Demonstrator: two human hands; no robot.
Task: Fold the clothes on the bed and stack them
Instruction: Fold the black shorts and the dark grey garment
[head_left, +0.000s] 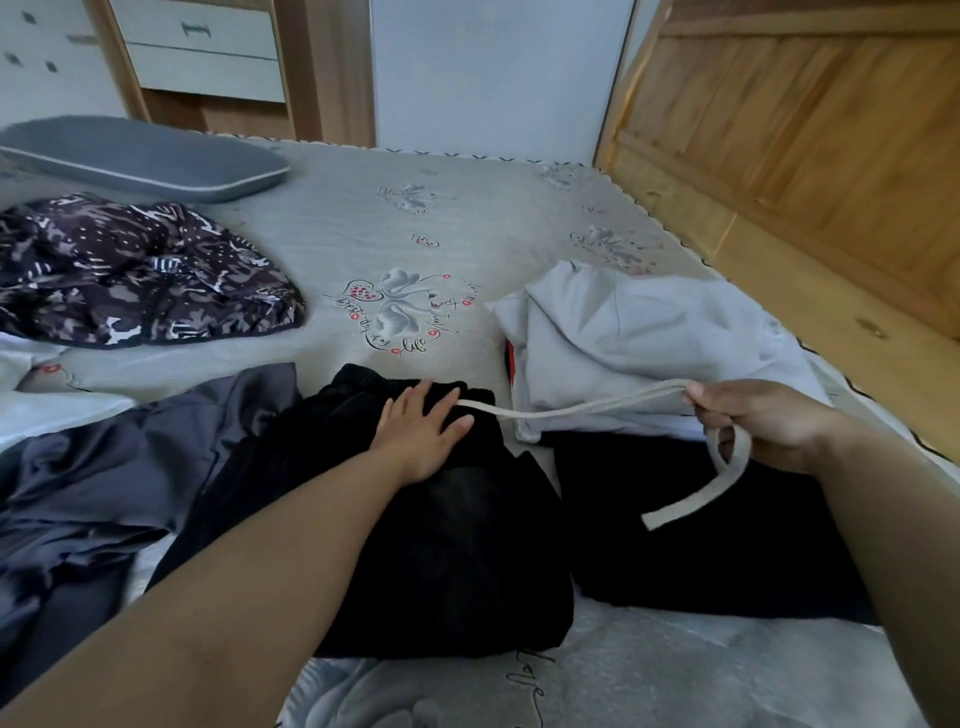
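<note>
Head view is showing a person working at a bed (467, 218) with several garments spread over it. The left hand (421, 431) is lying flat, fingers straight, pressing on the waistband of the black trousers (441, 561), which are lying directly in front of the person. The right hand (748, 421) is pinching a pale drawstring (571, 410) between curled fingers and holding it taut to the right, with the loose end hanging below the hand. The cord is running from under the left fingers, apparently out of the waistband.

Progress is judged as early to middling. A light grey garment (649, 343) is lying on a black one (727, 519) to the right, both looking roughly folded and possibly forming the start of a stack. The black trousers are appearing partly folded, with the cord not yet tucked away. Left to do, as judged: a dark grey garment (78, 499) lying crumpled at the left, a patterned garment (130, 275) bunched further back, and a white item (31, 374) at the left edge.

Writing: the sheet is bearing printed script round a flower motif; "life" (415, 344) is legible, the rest is not. No garment labels are showing. A grey pillow (135, 156) is lying at the far left.
</note>
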